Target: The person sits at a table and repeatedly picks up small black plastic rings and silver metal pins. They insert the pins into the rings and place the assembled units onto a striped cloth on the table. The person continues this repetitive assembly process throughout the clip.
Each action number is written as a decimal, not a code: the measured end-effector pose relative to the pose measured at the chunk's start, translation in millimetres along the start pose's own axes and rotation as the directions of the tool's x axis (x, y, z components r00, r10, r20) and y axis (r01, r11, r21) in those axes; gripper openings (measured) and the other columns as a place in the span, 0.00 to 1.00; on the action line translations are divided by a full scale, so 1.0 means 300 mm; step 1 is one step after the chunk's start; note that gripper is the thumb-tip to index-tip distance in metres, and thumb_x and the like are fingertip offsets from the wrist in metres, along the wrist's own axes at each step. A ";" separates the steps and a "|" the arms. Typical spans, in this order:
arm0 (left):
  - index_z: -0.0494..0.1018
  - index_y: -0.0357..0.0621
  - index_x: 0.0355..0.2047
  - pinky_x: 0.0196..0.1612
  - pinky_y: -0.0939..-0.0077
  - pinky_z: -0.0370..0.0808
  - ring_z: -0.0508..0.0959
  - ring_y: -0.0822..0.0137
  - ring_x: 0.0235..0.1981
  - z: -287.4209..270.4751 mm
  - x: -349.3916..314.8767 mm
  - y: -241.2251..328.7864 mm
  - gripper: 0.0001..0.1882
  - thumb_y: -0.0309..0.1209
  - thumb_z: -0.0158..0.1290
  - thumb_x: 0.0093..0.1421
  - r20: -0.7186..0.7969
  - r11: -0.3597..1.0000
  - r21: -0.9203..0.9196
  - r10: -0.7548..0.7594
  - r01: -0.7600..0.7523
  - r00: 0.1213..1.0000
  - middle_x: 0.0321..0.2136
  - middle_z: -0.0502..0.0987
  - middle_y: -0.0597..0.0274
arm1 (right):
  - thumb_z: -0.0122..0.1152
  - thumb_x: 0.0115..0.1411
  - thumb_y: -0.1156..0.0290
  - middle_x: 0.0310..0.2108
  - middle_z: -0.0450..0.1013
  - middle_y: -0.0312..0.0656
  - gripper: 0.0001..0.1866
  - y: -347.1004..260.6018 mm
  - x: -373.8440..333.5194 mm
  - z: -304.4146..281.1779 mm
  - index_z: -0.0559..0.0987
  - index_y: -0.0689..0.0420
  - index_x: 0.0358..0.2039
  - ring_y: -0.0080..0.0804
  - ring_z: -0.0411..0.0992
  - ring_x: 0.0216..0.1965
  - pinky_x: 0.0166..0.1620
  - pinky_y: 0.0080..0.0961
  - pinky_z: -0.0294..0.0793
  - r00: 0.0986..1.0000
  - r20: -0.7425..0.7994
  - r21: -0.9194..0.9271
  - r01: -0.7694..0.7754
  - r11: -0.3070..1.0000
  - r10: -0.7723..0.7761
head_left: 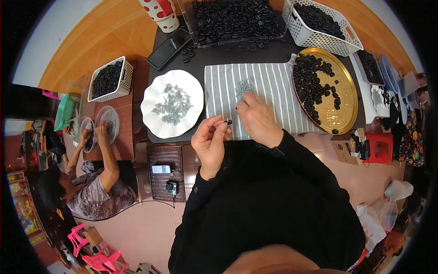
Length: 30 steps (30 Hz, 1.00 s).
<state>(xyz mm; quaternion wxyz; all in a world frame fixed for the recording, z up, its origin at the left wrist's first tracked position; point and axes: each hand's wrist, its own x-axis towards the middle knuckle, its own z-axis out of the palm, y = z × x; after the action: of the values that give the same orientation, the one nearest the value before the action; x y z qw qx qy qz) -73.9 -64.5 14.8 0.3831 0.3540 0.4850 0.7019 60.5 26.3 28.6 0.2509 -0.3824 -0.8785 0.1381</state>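
Observation:
My left hand [211, 144] pinches a small black plastic piece [229, 122] between thumb and forefinger, above the near edge of a grey-and-white striped cloth [219, 89]. Just right of it, my right hand [259, 119] reaches over the cloth, palm down. Its curled fingertips touch a small heap of thin grey pieces [246, 85]; whether they grip one is hidden. More such grey pieces [173, 105] lie on a white wavy-rimmed plate [148, 107] to the left. On the right, a round gold tray [349, 98] bears many black pieces [311, 75] and overlaps the cloth.
At the back stand a clear bin [237, 20] and a white basket [326, 39], both full of black pieces. A phone [169, 49] and a spotted cup [160, 16] are at back left. Another person [93, 192] works with bowls at the left table [130, 132].

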 end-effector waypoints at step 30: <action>0.75 0.33 0.43 0.24 0.85 0.71 0.77 0.74 0.26 0.119 0.022 -0.046 0.11 0.19 0.55 0.59 0.160 0.997 0.065 -0.058 0.048 0.985 0.29 0.78 0.62 | 0.61 0.52 0.74 0.29 0.67 0.46 0.05 0.147 -0.129 -0.177 0.77 0.61 0.30 0.46 0.70 0.34 0.36 0.38 0.71 0.993 -0.069 0.047 -0.088 0.995 0.091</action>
<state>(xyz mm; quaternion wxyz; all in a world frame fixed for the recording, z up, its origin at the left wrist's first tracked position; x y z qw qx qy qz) -43.3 -40.7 12.6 0.4288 0.4083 0.4827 0.6453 138.5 29.7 40.9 0.2838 -0.4207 -0.8477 0.1547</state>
